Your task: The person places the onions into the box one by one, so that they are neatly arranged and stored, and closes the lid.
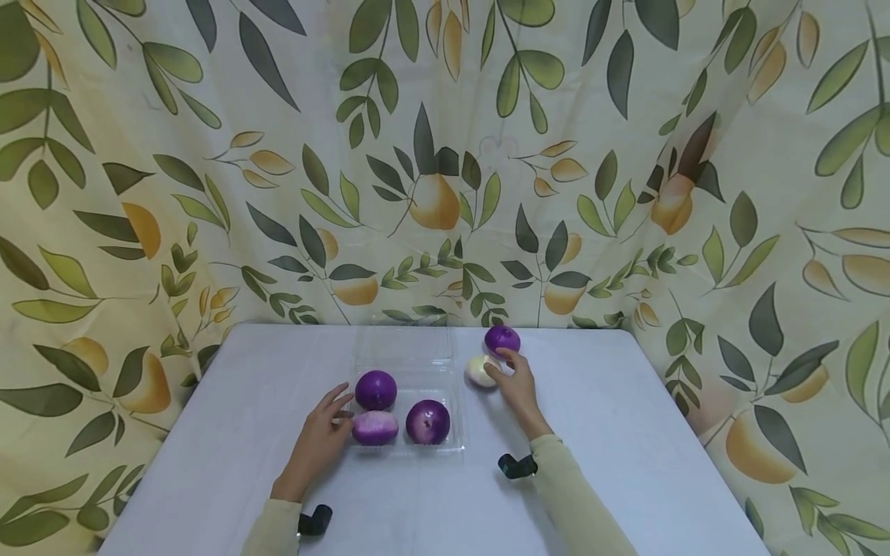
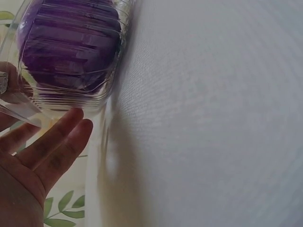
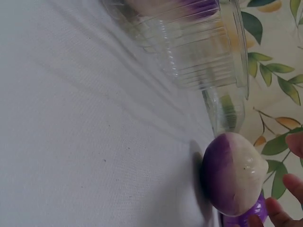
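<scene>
A clear plastic clamshell box (image 1: pixel 455 440) lies with its lid (image 1: pixel 403 345) folded back. Inside it are two round purple vegetables (image 1: pixel 376 391) (image 1: pixel 428 422) and a paler purple-and-white one (image 1: pixel 375 428). My left hand (image 1: pixel 321 434) is at the box's left edge, fingers extended; the left wrist view puts two fingertips (image 2: pixel 75 116) right at its ribbed end. To the right of the box, my right hand (image 1: pixel 518 390) reaches over a turnip-like purple-and-white vegetable (image 3: pixel 234 174), its fingers spread close beside it. Another purple vegetable (image 1: pixel 502 338) sits just behind.
A white cloth covers the table (image 1: pixel 591 401). Behind and around it hangs a leaf-and-fruit patterned curtain (image 1: pixel 445 154). Small black devices are on both wrists, one at the left cuff (image 1: pixel 316 520) and one at the right cuff (image 1: pixel 517 466).
</scene>
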`<state>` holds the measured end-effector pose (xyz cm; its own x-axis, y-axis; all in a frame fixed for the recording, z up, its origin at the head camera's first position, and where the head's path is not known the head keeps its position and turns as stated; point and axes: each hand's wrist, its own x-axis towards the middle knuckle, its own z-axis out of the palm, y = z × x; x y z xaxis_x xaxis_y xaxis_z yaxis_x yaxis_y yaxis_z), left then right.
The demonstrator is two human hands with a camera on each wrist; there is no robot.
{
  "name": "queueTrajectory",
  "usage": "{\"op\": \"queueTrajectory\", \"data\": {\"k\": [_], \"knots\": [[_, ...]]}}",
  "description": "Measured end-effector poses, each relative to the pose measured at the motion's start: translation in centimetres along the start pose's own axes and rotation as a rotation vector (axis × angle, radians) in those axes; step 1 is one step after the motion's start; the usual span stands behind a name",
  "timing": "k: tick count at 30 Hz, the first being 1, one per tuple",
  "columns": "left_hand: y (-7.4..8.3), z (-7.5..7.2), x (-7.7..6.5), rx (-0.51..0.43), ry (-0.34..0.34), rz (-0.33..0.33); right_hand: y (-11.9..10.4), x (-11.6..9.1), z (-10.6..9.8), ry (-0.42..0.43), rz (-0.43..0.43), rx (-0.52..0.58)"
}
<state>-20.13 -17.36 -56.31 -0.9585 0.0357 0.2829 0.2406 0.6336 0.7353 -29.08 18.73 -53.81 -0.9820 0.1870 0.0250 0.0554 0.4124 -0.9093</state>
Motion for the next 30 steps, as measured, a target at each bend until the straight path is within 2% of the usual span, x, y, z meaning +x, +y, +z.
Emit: {"op": "queueTrajectory", "data": {"k": [7, 15, 30], "knots": [[0.0, 0.0, 0.1, 0.001, -0.005, -0.004, 0.2, 0.1, 0.5, -0.007, 0.008, -0.004], [0.1, -0.1, -0.1, -0.009, 0.003, 0.031, 0.5, 0.2, 0.7, -0.01, 0.019, -0.023], [0.0, -0.1, -0.1, -0.008, 0.006, 0.023, 1.5, 0.3, 1.2, -0.042, 0.068, -0.005]]}}
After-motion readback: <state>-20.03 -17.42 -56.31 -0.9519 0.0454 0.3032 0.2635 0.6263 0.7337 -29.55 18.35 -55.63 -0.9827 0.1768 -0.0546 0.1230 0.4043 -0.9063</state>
